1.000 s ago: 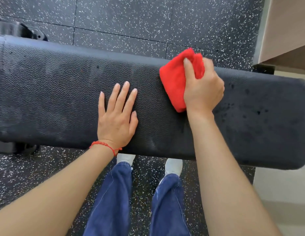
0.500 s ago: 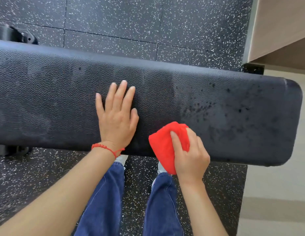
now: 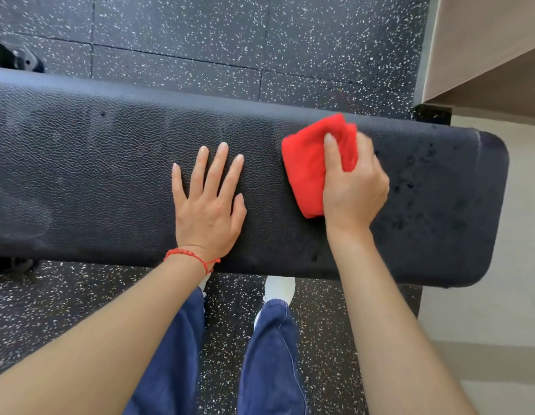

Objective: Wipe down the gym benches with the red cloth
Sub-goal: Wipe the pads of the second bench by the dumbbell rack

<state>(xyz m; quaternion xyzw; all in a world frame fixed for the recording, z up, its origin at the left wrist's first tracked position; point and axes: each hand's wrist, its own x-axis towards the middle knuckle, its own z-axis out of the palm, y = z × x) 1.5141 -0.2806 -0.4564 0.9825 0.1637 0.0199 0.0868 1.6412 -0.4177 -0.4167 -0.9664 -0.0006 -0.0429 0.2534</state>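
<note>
Black padded gym bench (image 3: 95,175): textured surface runs across the view, its rounded end to the right. Dark spots and specks mark the surface toward that end.

Red cloth (image 3: 308,169): bunched, lying on the bench surface toward the far edge, between the left hand and the spotted end.

Right hand (image 3: 353,190): closed over the cloth, fingers curled across its top, pressing it to the surface.

Left hand (image 3: 209,211): flat on the bench surface, palm down, fingers spread wide, holding nothing; it sits just beside the cloth, not touching it. A red string bracelet (image 3: 191,256) circles that wrist at the near edge of the bench.

Below the bench: speckled rubber floor (image 3: 200,40), blue trousers (image 3: 269,354), one white shoe (image 3: 279,287).
</note>
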